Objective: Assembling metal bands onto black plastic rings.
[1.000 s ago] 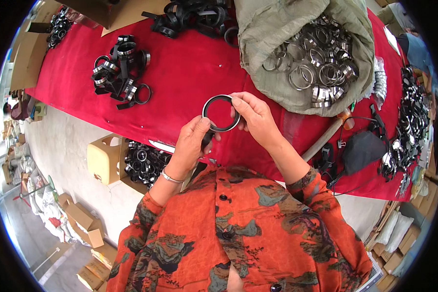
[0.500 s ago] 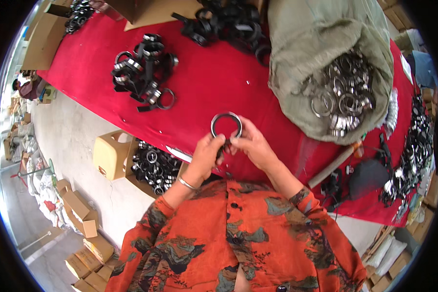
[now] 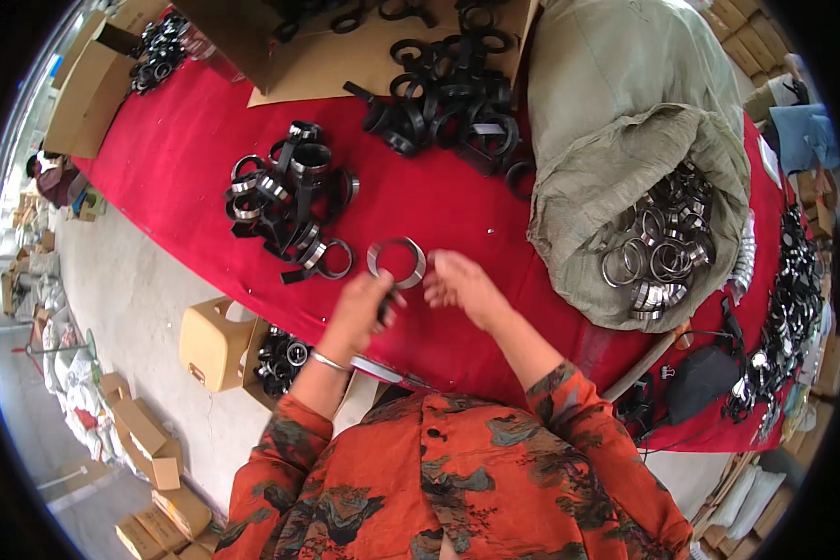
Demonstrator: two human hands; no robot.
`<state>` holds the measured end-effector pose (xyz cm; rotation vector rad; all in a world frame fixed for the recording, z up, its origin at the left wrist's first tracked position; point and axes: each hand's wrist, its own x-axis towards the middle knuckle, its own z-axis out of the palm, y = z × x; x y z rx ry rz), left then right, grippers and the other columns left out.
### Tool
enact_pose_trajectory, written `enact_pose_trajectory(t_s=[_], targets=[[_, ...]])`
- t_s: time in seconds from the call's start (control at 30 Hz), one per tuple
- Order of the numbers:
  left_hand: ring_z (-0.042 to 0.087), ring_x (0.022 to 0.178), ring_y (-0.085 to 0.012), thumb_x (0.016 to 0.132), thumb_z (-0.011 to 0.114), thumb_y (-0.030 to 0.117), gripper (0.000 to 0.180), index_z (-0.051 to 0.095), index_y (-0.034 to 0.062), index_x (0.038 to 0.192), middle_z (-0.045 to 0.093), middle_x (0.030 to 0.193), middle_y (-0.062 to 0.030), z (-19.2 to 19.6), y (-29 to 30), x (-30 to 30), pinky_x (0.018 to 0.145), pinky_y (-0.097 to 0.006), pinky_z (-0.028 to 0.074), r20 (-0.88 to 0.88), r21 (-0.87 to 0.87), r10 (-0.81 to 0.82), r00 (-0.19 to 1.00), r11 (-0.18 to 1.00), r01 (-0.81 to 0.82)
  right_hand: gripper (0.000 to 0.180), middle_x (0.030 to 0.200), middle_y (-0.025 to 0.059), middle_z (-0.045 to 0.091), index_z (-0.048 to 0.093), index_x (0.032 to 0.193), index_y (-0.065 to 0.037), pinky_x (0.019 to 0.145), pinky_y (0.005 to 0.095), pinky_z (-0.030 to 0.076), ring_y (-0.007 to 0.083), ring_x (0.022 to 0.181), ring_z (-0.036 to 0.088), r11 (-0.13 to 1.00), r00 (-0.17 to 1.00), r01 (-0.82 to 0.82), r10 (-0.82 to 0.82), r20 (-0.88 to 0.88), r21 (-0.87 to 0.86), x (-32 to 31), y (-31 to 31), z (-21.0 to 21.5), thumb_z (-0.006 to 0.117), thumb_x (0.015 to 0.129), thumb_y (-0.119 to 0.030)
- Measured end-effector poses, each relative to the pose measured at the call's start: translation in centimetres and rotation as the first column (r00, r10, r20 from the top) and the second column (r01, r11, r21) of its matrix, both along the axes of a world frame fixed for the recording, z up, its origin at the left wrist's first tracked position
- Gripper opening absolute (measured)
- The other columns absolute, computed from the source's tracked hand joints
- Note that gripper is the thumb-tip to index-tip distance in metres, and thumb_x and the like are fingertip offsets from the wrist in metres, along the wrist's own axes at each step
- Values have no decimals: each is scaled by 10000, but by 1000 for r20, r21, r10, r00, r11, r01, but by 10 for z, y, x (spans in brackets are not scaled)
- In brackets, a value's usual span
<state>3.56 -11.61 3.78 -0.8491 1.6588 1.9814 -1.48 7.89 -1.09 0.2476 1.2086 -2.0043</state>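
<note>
My left hand (image 3: 357, 308) is closed on the black handle end of a ring-shaped part, a silvery metal ring (image 3: 418, 259) held just above the red cloth. My right hand (image 3: 464, 287) is off the ring, close to its right side, with fingers loosely bent and apart and nothing seen in them. Ahead and to the left lies a pile of black-handled parts with metal rings (image 3: 310, 161). Black ring-shaped pieces without visible metal (image 3: 457, 93) spill from a cardboard box (image 3: 294, 79) at the far side. Loose metal rings (image 3: 667, 257) fill the mouth of a sack to the right.
The green-grey sack (image 3: 616, 65) lies on the red-covered table (image 3: 420, 205). By its mouth are a rod (image 3: 644, 369) and a dark flat object (image 3: 705, 383). More parts (image 3: 793, 299) line the right edge. Below the table's left edge stand a yellowish stool (image 3: 213, 345) and a box of parts.
My right hand has come off the ring and moved slightly right. My left hand has carried the part left and down. The view has shifted, showing more of the table's far side.
</note>
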Motion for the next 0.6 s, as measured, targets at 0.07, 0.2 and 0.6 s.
enact_pose_trajectory(t_s=[0.07, 0.2, 0.6], targets=[[548, 517, -112, 927, 494, 302, 256, 522, 47, 934, 621, 747, -81, 23, -31, -33, 362, -199, 373, -193, -172, 38, 981, 982, -72, 387, 911, 81, 595, 453, 1215, -35, 615, 281, 499, 156, 713, 610, 945, 916, 202, -89, -392, 258, -41, 4, 6, 582, 885, -190], [602, 798, -143, 921, 516, 275, 325, 537, 4, 1098, 609, 937, -93, 52, -105, -75, 508, -232, 500, -459, -475, 49, 887, 830, -292, 548, 1107, 199, 508, 410, 1266, -31, 717, 391, 494, 320, 819, 600, 474, 374, 746, 282, -883, 467, -114, 29, 38, 656, 784, -117], [628, 821, -140, 893, 551, 123, 190, 578, 7, 1042, 629, 964, -80, -11, -11, -19, 653, -257, 523, -316, -253, -211, 925, 958, 133, 176, 766, 49, 552, 601, 937, -56, 565, 253, 431, 109, 618, 533, 808, 754, 352, 55, -655, 473, -56, 31, 0, 560, 783, 19]])
